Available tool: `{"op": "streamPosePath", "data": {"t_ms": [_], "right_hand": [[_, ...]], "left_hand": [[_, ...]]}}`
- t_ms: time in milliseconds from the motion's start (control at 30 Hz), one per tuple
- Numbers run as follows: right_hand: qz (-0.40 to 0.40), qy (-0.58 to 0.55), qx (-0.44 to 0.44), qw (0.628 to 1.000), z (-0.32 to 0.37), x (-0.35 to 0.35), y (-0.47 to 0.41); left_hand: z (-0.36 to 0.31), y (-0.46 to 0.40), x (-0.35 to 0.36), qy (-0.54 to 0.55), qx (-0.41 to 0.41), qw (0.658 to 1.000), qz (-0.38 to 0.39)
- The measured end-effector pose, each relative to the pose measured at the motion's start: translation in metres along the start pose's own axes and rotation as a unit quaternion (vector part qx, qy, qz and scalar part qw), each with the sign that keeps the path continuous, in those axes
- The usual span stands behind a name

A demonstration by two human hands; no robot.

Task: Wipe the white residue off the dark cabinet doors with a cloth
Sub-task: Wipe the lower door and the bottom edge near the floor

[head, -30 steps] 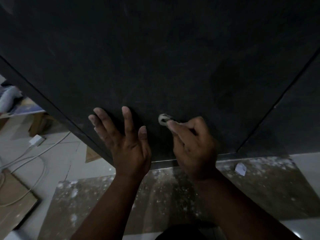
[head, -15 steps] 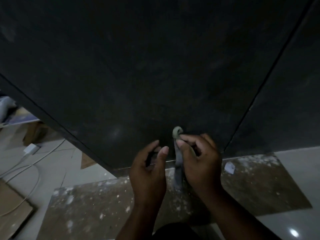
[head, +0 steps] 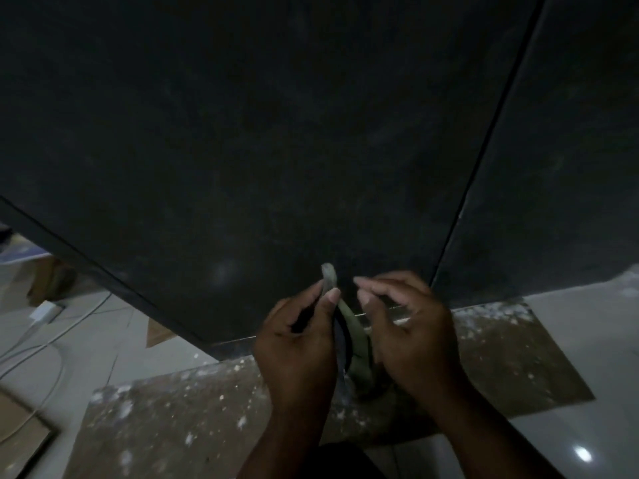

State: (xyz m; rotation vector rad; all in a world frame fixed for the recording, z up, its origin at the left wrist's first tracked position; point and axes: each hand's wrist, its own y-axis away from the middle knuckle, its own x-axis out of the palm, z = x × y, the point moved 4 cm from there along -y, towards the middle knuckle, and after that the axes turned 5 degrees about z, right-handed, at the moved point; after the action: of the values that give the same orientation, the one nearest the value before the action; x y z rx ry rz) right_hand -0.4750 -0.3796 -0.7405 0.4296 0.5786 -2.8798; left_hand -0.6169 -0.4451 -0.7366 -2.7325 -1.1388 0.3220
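A dark cabinet door [head: 276, 150] fills most of the view, with a faint whitish smudge [head: 223, 273] near its lower edge. A second dark door [head: 570, 167] stands to its right past a thin vertical gap. In front of the lower edge, my left hand [head: 297, 344] pinches a greenish-grey cloth [head: 356, 344] near its top, and the cloth hangs down between both hands. My right hand [head: 408, 330] is beside the cloth with its fingers loosely curled and apart; its lower palm seems to touch the hanging part.
A brown sheet [head: 207, 416] speckled with white residue lies on the pale tiled floor [head: 587, 340] under the doors. At the left are a white charger [head: 45, 311] with cables and a cardboard piece [head: 20, 440].
My left hand came off the door and took the cloth's top end. My right hand let go of that end and opened. The cloth left the door surface.
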Motion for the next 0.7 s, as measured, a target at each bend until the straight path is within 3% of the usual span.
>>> {"op": "streamPosePath", "data": {"t_ms": [100,200,267,467,700], "right_hand": [[-0.123,0.109,-0.031,0.986,-0.015,-0.030,-0.020],[-0.190,0.167,-0.062,0.966,-0.032,-0.046,-0.036],[-0.201,0.214,-0.099,0.951,-0.041,-0.042,-0.040],[-0.165,0.326,-0.164,0.917,-0.074,-0.023,-0.040],[-0.175,0.338,-0.223,0.897,-0.088,-0.026,-0.068]], "left_hand": [[-0.003,-0.023,-0.009,-0.089,0.099,0.987,-0.086],[0.009,-0.038,-0.006,-0.182,0.185,0.962,-0.092],[0.025,-0.034,0.001,-0.229,0.207,0.949,-0.057],[0.058,-0.021,0.017,-0.264,0.163,0.950,0.030],[0.039,-0.027,0.018,-0.245,0.231,0.941,-0.019]]}}
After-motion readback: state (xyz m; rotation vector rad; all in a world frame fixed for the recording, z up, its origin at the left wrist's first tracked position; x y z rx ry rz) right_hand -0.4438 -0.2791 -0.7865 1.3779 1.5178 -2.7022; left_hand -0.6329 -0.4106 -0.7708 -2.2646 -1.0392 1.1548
